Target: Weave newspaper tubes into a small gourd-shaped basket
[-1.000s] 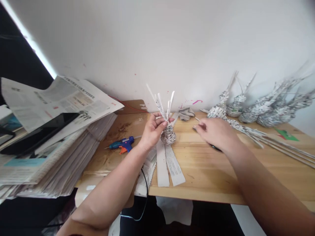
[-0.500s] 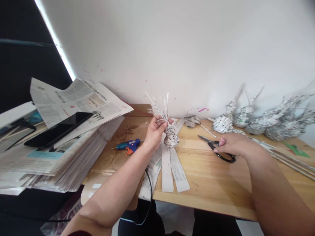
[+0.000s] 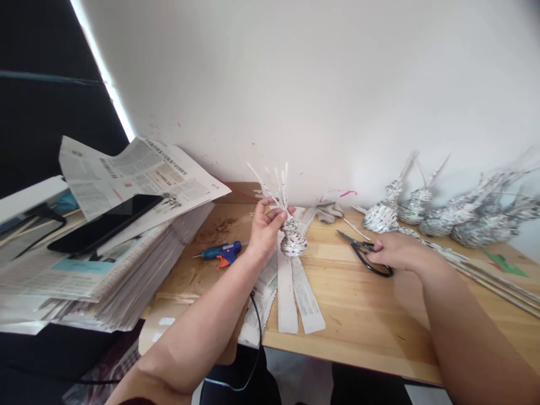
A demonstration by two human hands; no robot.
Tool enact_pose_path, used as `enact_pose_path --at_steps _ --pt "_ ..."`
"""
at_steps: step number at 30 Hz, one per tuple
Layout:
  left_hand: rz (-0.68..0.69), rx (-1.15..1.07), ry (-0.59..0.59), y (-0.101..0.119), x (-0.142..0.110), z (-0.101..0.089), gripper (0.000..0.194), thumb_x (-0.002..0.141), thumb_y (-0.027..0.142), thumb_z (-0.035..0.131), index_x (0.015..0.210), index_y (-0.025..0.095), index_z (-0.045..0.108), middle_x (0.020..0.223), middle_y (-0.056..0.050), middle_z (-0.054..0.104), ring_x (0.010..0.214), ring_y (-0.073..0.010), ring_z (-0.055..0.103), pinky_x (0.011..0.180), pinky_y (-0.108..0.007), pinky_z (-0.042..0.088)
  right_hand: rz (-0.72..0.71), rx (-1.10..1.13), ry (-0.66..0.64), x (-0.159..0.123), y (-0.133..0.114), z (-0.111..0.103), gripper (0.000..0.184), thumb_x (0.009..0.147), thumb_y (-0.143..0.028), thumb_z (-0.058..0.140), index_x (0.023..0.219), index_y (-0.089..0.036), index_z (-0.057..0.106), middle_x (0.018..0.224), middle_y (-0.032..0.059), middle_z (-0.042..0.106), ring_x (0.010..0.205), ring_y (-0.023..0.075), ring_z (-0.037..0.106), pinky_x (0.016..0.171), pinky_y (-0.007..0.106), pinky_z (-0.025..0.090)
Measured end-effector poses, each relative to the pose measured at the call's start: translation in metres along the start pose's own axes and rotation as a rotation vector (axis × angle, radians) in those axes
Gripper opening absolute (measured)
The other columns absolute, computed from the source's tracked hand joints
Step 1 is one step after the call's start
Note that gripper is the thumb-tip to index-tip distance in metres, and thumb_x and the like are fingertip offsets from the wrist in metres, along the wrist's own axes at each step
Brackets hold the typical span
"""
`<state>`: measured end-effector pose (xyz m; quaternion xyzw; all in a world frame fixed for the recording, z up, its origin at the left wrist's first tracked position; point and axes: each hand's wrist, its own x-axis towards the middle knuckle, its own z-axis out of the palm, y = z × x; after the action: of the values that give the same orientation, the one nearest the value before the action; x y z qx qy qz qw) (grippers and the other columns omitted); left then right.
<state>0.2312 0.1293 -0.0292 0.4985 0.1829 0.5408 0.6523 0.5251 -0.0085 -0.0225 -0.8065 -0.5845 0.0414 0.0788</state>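
My left hand (image 3: 266,228) is closed around the neck of a small woven newspaper gourd (image 3: 294,241), its rounded body hanging below my fingers. Several loose paper stakes (image 3: 283,183) fan upward out of its top. On the right, my right hand (image 3: 394,250) is closed over the handles of black-handled scissors (image 3: 363,251), whose blades point away to the left, low over the wooden table. Flat paper strips (image 3: 287,304) lie beneath the woven piece.
A blue glue gun (image 3: 225,253) lies on brown cardboard (image 3: 177,292). Stacked newspapers (image 3: 139,287) carry a phone (image 3: 105,222) at left. More woven pieces (image 3: 382,214) line the wall, near paper rods (image 3: 498,278) and a grey glove (image 3: 329,211).
My right hand has shifted slightly left with the scissors, their handles now partly turned under my hand. The left hand keeps its hold on the woven gourd. The view has moved a little.
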Motion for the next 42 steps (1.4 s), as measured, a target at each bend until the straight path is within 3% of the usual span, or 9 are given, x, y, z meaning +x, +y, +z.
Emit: enact_pose_path --at_steps 2,4,6,9,12,16,27,35,42 --pt "-0.009 0.005 -0.013 0.000 0.000 0.000 0.061 0.069 0.040 0.089 0.111 0.024 0.048 0.082 0.001 0.075 0.084 -0.0177 0.074 0.066 -0.023 0.048 0.020 0.151 -0.052 -0.002 -0.014 -0.001 0.022 0.071 -0.039 0.071 0.061 -0.024 0.060 0.059 0.0039 0.066 0.054 0.0204 0.059 0.051 0.031 0.036" --pt "-0.016 0.006 -0.022 -0.001 0.000 0.001 0.056 0.069 0.038 0.090 0.107 0.023 0.052 0.078 0.002 0.073 0.086 -0.0179 0.075 0.069 -0.024 0.049 -0.066 0.412 -0.089 -0.006 -0.034 -0.002 0.018 0.076 -0.039 0.067 0.077 -0.023 0.060 0.070 0.0018 0.070 0.061 0.0188 0.061 0.056 0.029 0.041" --pt "-0.018 0.007 -0.027 -0.002 0.000 0.001 0.050 0.069 0.036 0.090 0.100 0.022 0.054 0.076 0.002 0.073 0.088 -0.0185 0.076 0.071 -0.024 0.050 -0.149 0.600 -0.097 -0.012 -0.056 -0.003 0.026 0.080 -0.043 0.066 0.095 -0.022 0.061 0.074 0.0001 0.069 0.064 0.0176 0.062 0.059 0.028 0.044" --pt "-0.011 0.020 -0.039 -0.004 -0.001 0.001 0.044 0.068 0.034 0.090 0.094 0.021 0.056 0.078 0.001 0.075 0.088 -0.0186 0.076 0.073 -0.025 0.050 -0.219 0.582 -0.011 -0.022 -0.086 -0.005 0.036 0.080 -0.054 0.071 0.094 -0.023 0.061 0.071 -0.0021 0.066 0.062 0.0159 0.058 0.058 0.027 0.042" --pt "0.011 0.056 -0.054 -0.004 -0.002 0.001 0.039 0.068 0.034 0.090 0.087 0.020 0.059 0.084 -0.001 0.078 0.085 -0.0172 0.074 0.076 -0.027 0.052 -0.198 0.435 0.099 -0.030 -0.102 -0.007 0.043 0.076 -0.064 0.075 0.080 -0.024 0.058 0.060 -0.0046 0.060 0.052 0.0140 0.050 0.052 0.027 0.035" --pt "0.043 0.137 -0.079 -0.004 -0.004 0.001 0.030 0.073 0.031 0.087 0.083 0.019 0.062 0.090 -0.004 0.080 0.084 -0.0161 0.073 0.078 -0.028 0.052 -0.199 0.337 0.176 -0.033 -0.105 -0.008 0.045 0.077 -0.066 0.073 0.068 -0.024 0.061 0.056 -0.0037 0.060 0.049 0.0138 0.049 0.049 0.028 0.028" --pt "0.125 0.288 -0.119 -0.009 -0.004 -0.006 0.023 0.074 0.035 0.089 0.077 0.018 0.074 0.077 -0.002 0.074 0.067 -0.0120 0.065 0.067 -0.024 0.050 -0.190 0.205 0.243 -0.037 -0.104 -0.013 0.049 0.079 -0.071 0.068 0.066 -0.024 0.067 0.055 -0.0005 0.062 0.048 0.0159 0.052 0.051 0.030 0.026" --pt "0.078 0.312 -0.123 -0.006 -0.004 -0.004 0.023 0.073 0.033 0.088 0.076 0.018 0.072 0.076 -0.003 0.075 0.067 -0.0125 0.066 0.065 -0.023 0.049 -0.242 -0.107 0.491 -0.036 -0.100 -0.002 0.033 0.087 -0.054 0.064 0.085 -0.024 0.076 0.072 0.0062 0.075 0.060 0.0211 0.062 0.055 0.032 0.023" --pt "0.114 0.385 -0.121 -0.006 -0.003 -0.005 0.014 0.077 0.021 0.082 0.085 0.019 0.071 0.084 -0.002 0.077 0.077 -0.0139 0.071 0.074 -0.024 0.052 -0.291 -0.188 0.497 -0.038 -0.098 -0.004 0.031 0.090 -0.048 0.064 0.083 -0.020 0.074 0.076 0.0116 0.076 0.065 0.0245 0.066 0.057 0.035 0.024"
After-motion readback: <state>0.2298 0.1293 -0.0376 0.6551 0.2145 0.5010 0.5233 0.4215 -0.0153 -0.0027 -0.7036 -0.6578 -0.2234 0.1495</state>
